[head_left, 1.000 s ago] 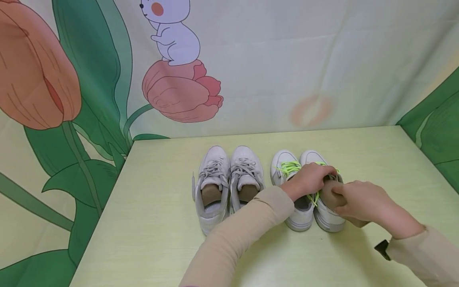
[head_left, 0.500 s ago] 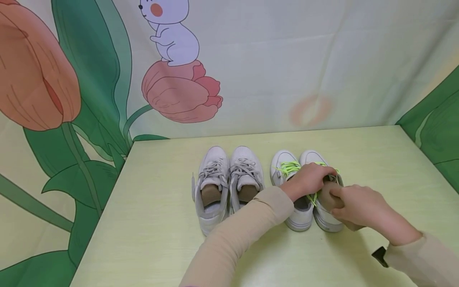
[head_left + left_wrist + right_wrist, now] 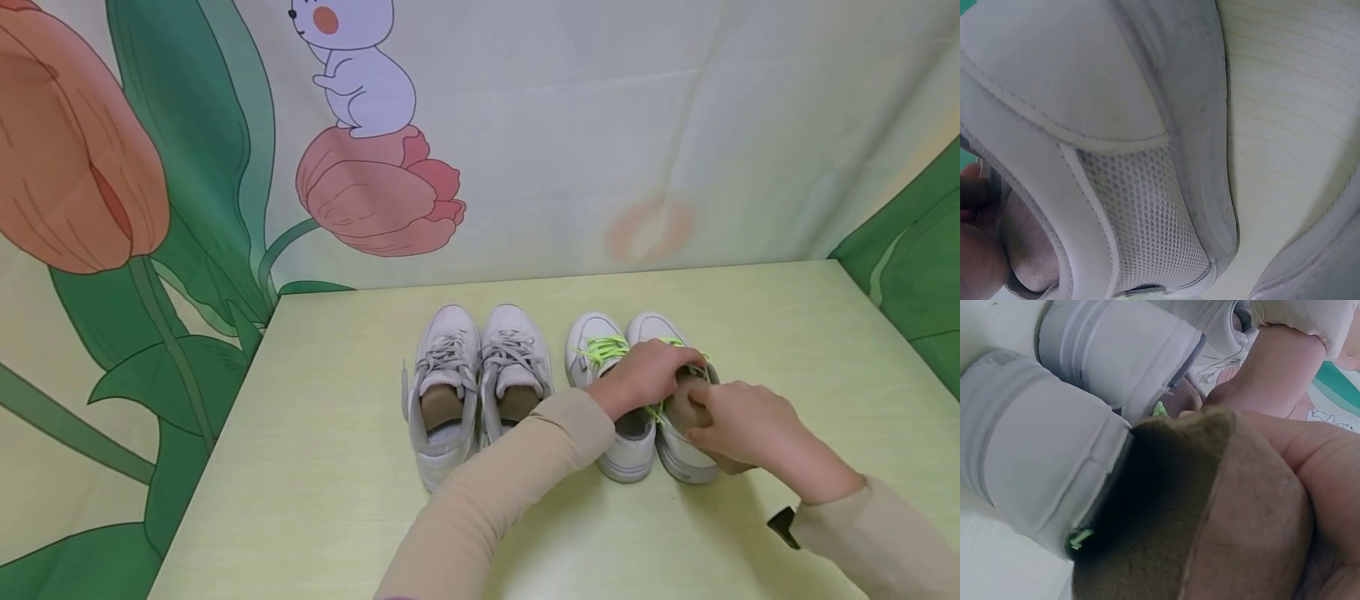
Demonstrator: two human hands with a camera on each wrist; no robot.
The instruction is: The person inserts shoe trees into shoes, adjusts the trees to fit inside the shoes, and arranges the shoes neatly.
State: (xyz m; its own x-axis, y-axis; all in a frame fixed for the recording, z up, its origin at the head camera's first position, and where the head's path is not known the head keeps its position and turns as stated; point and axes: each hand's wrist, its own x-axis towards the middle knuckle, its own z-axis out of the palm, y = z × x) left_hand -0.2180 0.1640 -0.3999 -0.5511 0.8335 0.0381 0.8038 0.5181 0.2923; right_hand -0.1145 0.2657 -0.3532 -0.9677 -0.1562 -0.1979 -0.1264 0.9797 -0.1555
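Observation:
My right hand [image 3: 750, 425] grips a brown, hollow molded-pulp shoe insert [image 3: 1254, 506], whose front end is inside the opening of the right white sneaker [image 3: 686, 462]. The insert's wide, open back end sticks out past the heel. At the tongue of this same sneaker, my left hand [image 3: 651, 377] holds the opening with curled fingers, partly hidden by the shoe. Bright green laces show under and beside that hand. Close against it on the left stands the matching sneaker [image 3: 588, 342], with green laces too. In the left wrist view, a white mesh shoe side [image 3: 1147, 206] fills much of the picture.
Left of the green-laced pair stand two larger whitish sneakers with grey laces [image 3: 517, 350], brown inserts [image 3: 441, 408] inside them. My left sleeve [image 3: 510, 483] crosses in front of their heels. Behind the pale wooden table [image 3: 315, 433] hangs a printed cloth [image 3: 540, 150].
My right hand has moved slightly left with the insert, which sits a little deeper in the sneaker. The left hand and the shoes have stayed in place.

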